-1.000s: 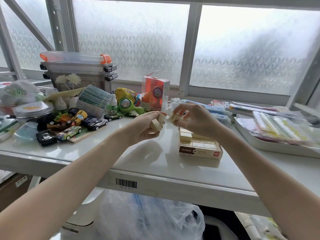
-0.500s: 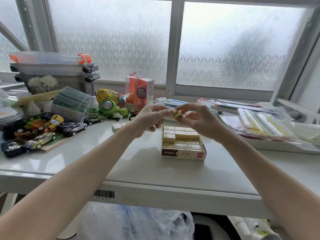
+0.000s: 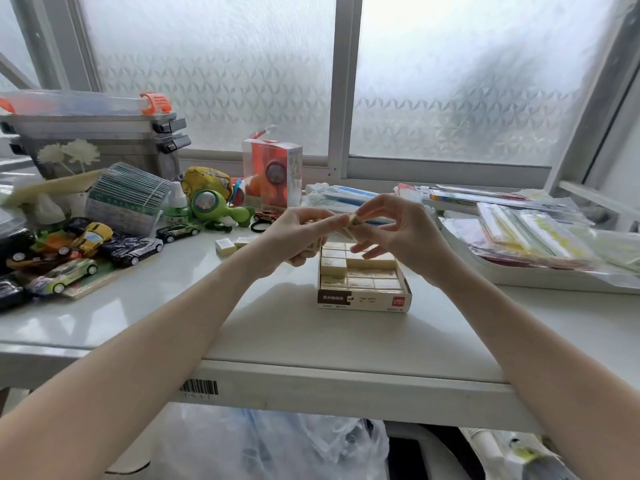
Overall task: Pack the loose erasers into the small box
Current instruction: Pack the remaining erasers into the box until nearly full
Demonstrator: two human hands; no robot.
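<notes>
Item: small box (image 3: pixel 363 299), on the counter (image 3: pixel 277 341), open, mostly filled with erasers in rows; a lower gap shows at its near rows.

Item: eraser (image 3: pixel 354 221), held above the box's far end, pinched between your left hand (image 3: pixel 298 237) and right hand (image 3: pixel 398 233); fingers of both are together on it. Your left hand seems to cup more erasers underneath; count unclear.

Item: loose erasers (image 3: pixel 225 246), on the counter left of the box, near the toy cars (image 3: pixel 135 249).

Handling: let one hand take it fully, turn it flat to match its neighbours, lower it into the gap and press level.
</notes>
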